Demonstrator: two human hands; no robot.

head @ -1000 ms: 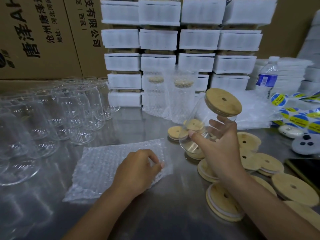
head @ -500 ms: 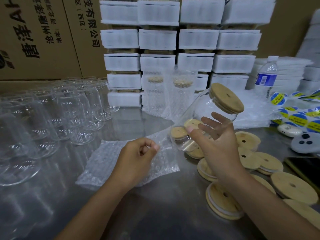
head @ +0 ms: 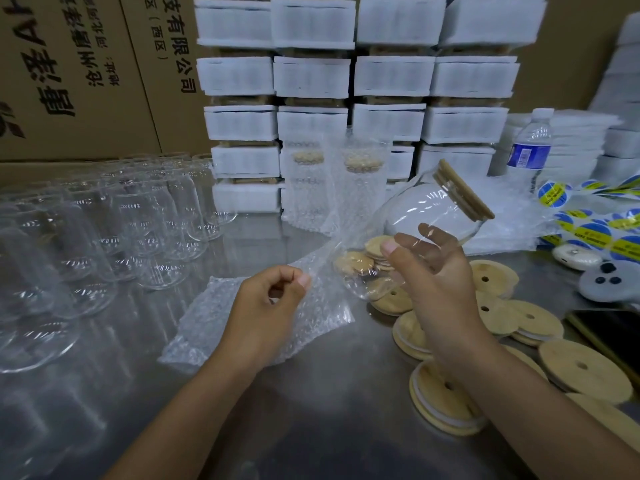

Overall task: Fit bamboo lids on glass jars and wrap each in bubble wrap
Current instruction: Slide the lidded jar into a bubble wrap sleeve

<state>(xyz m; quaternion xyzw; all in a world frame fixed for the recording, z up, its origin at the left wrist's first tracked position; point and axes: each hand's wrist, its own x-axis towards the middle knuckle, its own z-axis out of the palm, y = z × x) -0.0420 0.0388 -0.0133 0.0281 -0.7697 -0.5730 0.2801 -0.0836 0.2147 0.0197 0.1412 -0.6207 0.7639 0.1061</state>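
Views: one, head-worn, wide-angle.
Position: above the near edge of the steel table (head: pixel 311 427), at the person's head.
Direction: forward and down, along both forearms.
Range: close; left hand (head: pixel 266 306) and right hand (head: pixel 440 282) sit mid-frame.
Far limit: stacked white foam packs (head: pixel 311 77) and cardboard cartons (head: pixel 69 81) behind the table.

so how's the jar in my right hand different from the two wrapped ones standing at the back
The held jar is bare glass, its bubble wrap sheet only pinched by the left hand, not yet around it; the wrapped jars are already covered. The held jar is tilted in the air, gripped by the right hand; the wrapped jars stand upright on the table. Both carry bamboo lids.
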